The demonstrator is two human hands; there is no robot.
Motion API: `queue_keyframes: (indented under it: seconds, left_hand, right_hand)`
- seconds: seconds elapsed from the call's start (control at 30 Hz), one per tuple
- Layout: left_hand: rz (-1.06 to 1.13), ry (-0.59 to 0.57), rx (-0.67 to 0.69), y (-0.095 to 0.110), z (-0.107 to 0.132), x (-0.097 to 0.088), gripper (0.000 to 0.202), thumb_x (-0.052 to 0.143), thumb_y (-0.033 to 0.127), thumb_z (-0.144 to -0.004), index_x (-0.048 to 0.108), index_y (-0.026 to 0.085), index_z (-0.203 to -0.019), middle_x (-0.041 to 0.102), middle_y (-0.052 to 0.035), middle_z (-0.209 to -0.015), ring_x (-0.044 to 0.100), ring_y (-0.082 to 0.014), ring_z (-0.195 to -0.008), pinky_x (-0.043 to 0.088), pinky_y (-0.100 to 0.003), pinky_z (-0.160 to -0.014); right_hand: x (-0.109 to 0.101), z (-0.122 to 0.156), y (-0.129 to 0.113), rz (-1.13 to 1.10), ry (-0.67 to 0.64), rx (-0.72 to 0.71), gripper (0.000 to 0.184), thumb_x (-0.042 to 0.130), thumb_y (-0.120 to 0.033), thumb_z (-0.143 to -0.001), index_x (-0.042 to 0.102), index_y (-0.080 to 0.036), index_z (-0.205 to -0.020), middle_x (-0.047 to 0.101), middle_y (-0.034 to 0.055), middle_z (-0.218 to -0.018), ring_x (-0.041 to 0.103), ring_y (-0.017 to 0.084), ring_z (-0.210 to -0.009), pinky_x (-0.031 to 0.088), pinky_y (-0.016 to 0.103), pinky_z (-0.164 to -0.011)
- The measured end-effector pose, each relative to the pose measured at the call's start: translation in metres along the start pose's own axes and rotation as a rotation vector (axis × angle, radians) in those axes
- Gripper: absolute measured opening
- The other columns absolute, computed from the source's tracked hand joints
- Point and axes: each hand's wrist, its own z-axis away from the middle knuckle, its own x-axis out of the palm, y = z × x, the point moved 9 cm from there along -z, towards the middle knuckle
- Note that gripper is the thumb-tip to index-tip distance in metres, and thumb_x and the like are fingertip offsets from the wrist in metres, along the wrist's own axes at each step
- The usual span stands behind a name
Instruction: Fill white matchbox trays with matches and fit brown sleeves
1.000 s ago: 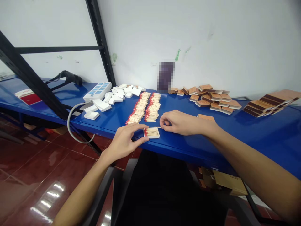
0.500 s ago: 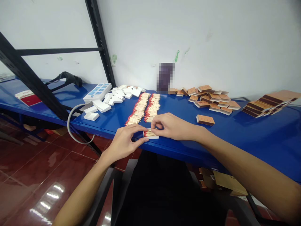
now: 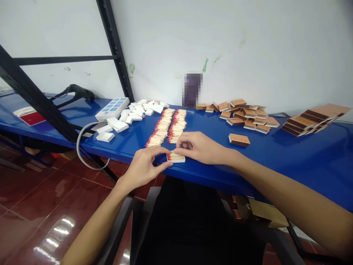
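A white matchbox tray (image 3: 179, 161) lies at the front edge of the blue table, with red-tipped matches (image 3: 173, 156) inside it. My left hand (image 3: 147, 163) grips the tray's left end between thumb and fingers. Over the tray's right part, my right hand (image 3: 195, 147) has its fingertips pinched down at the matches; whether a match is between them I cannot make out. Just beyond the hands are two long rows of loose matches, a left row (image 3: 161, 129) and a right row (image 3: 178, 123), their red heads to the left.
White matchbox trays (image 3: 135, 112) are heaped at the back left beside a white box with blue squares (image 3: 113, 107) and a grey cable (image 3: 79, 147). Orange-brown matchbox sleeves (image 3: 249, 114) lie right, with one single sleeve (image 3: 239, 140) nearer. A black rack post (image 3: 41, 95) rises at the left.
My right fingertips have shifted slightly left and lower over the matches in the tray. My left hand keeps its hold on the tray. The whole view has shifted a little.
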Motion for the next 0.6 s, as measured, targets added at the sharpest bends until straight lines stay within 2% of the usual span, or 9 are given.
queue_keyframes:
  seconds: [0.1, 0.17, 0.23, 0.3, 0.37, 0.43, 0.5, 0.6]
  left_hand:
    - [-0.023, 0.011, 0.013, 0.001, 0.001, -0.001, 0.028, 0.069, 0.039, -0.088, 0.069, 0.023, -0.112, 0.073, -0.0001, -0.096, 0.055, -0.0102, -0.062, 0.043, -0.023, -0.063]
    - [-0.029, 0.022, 0.009, 0.0, 0.002, -0.001, 0.033, 0.069, 0.04, -0.088, 0.067, 0.024, -0.117, 0.074, -0.0008, -0.099, 0.056, -0.0105, -0.063, 0.045, -0.024, -0.065]
    - [-0.022, 0.026, -0.009, -0.001, 0.002, -0.001, 0.037, 0.07, 0.042, -0.087, 0.065, 0.025, -0.12, 0.074, -0.0008, -0.103, 0.056, -0.0106, -0.062, 0.046, -0.024, -0.066]
    - [-0.011, 0.022, -0.026, -0.002, 0.002, -0.001, 0.038, 0.07, 0.042, -0.087, 0.064, 0.025, -0.121, 0.074, -0.0002, -0.103, 0.057, -0.0106, -0.062, 0.046, -0.024, -0.066]
    - [-0.012, 0.015, -0.027, -0.002, 0.002, 0.0, 0.036, 0.07, 0.042, -0.088, 0.064, 0.025, -0.119, 0.074, 0.0003, -0.101, 0.058, -0.0109, -0.063, 0.046, -0.024, -0.066]
    - [-0.027, 0.016, -0.017, -0.002, 0.002, 0.0, 0.032, 0.067, 0.043, -0.09, 0.066, 0.025, -0.116, 0.074, 0.0004, -0.098, 0.059, -0.0112, -0.064, 0.045, -0.023, -0.066]
    - [-0.037, 0.022, -0.007, -0.002, 0.002, 0.001, 0.027, 0.063, 0.044, -0.092, 0.067, 0.025, -0.112, 0.074, 0.0001, -0.099, 0.059, -0.0112, -0.065, 0.045, -0.023, -0.066]
    - [-0.025, 0.042, 0.006, -0.002, 0.003, 0.001, 0.023, 0.061, 0.042, -0.094, 0.069, 0.024, -0.106, 0.074, -0.0011, -0.103, 0.058, -0.0107, -0.063, 0.044, -0.024, -0.065]
  right_hand:
    - [-0.031, 0.006, 0.003, 0.139, 0.149, 0.031, 0.029, 0.049, -0.041, -0.095, 0.064, -0.018, -0.084, 0.063, 0.0042, -0.08, 0.053, 0.015, -0.07, 0.036, 0.029, -0.064]
    - [-0.052, 0.019, 0.017, 0.284, 0.2, 0.106, 0.027, 0.047, -0.039, -0.094, 0.064, -0.018, -0.093, 0.065, 0.0083, -0.09, 0.057, 0.02, -0.078, 0.04, 0.033, -0.07]
    - [-0.064, 0.041, 0.041, 0.427, 0.174, 0.192, 0.03, 0.048, -0.038, -0.093, 0.062, -0.019, -0.11, 0.065, 0.0128, -0.106, 0.061, 0.026, -0.09, 0.044, 0.039, -0.077]
    - [-0.069, 0.071, 0.076, 0.528, 0.099, 0.312, 0.043, 0.05, -0.038, -0.09, 0.056, -0.019, -0.129, 0.06, 0.019, -0.124, 0.061, 0.034, -0.101, 0.045, 0.045, -0.082]
    - [-0.073, 0.104, 0.103, 0.52, 0.087, 0.373, 0.047, 0.049, -0.034, -0.09, 0.053, -0.017, -0.133, 0.058, 0.0226, -0.129, 0.061, 0.038, -0.107, 0.046, 0.047, -0.085]
    - [-0.07, 0.13, 0.118, 0.485, 0.069, 0.392, 0.046, 0.044, -0.032, -0.092, 0.051, -0.016, -0.135, 0.06, 0.0222, -0.128, 0.061, 0.038, -0.111, 0.047, 0.05, -0.091]
    - [-0.065, 0.144, 0.113, 0.471, 0.09, 0.371, 0.041, 0.042, -0.035, -0.093, 0.056, -0.02, -0.129, 0.064, 0.0187, -0.125, 0.06, 0.038, -0.114, 0.047, 0.054, -0.094]
    - [-0.046, 0.14, 0.079, 0.379, 0.074, 0.33, 0.039, 0.047, -0.044, -0.093, 0.058, -0.026, -0.127, 0.066, 0.0122, -0.122, 0.063, 0.033, -0.11, 0.051, 0.051, -0.09]
